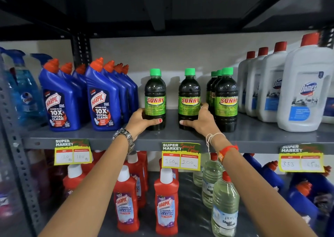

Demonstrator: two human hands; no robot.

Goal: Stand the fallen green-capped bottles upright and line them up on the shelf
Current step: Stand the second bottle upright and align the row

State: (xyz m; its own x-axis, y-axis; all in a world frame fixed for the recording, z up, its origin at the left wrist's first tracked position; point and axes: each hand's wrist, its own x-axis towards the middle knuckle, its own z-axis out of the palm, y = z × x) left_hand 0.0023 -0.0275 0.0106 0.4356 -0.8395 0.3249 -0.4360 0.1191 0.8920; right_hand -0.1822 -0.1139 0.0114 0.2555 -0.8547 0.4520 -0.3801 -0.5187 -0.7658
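Dark green-capped bottles with green "SUNNY" labels stand upright on the grey shelf [253,137]. My left hand [142,121] grips the base of the left bottle [155,95], which has another bottle close behind it. My right hand [200,121] holds the lower part of the middle bottle [189,95]. To the right, a row of three bottles [226,99] stands one behind the other, the front one near my right hand. No bottle lies on its side in view.
Blue Harpic bottles [103,99] stand in rows left of the green-capped ones; white Domex jugs [305,92] fill the right. Price tags [181,156] hang from the shelf edge. Below are red Harpic bottles [166,200] and clear bottles [224,206].
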